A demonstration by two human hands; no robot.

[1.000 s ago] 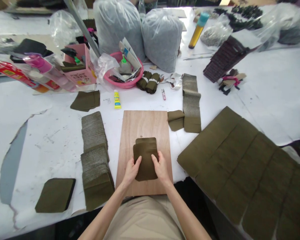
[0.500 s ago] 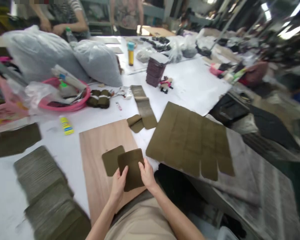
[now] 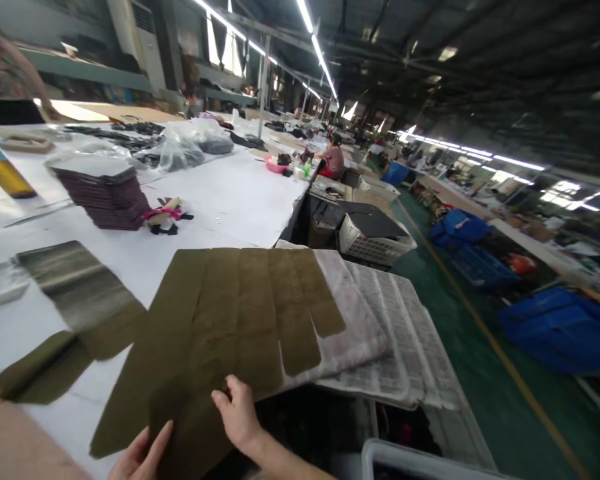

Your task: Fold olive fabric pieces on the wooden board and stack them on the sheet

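My left hand (image 3: 143, 455) and my right hand (image 3: 240, 413) hold a dark olive fabric piece (image 3: 195, 430) between them. The left grips its left edge low in the view. At its upper right corner, the right hand pinches with thumb and forefinger. Beneath and beyond the held piece lies a row of overlapping olive fabric panels (image 3: 250, 300), resting partly on a pale cloth-covered board (image 3: 360, 320). The piece blends with the panels, so I cannot tell whether it touches them.
A stack of dark purple pieces (image 3: 107, 197) stands on the white table (image 3: 230, 200). Olive strips (image 3: 87, 287) lie left, near a wooden board (image 3: 20, 440). A white crate (image 3: 375, 240), a grey bin rim (image 3: 380, 450) and blue bins (image 3: 565, 327) are right. People work farther off.
My view has swung right. Both hands have carried the olive fabric piece from above the wooden board to over the row of olive panels.
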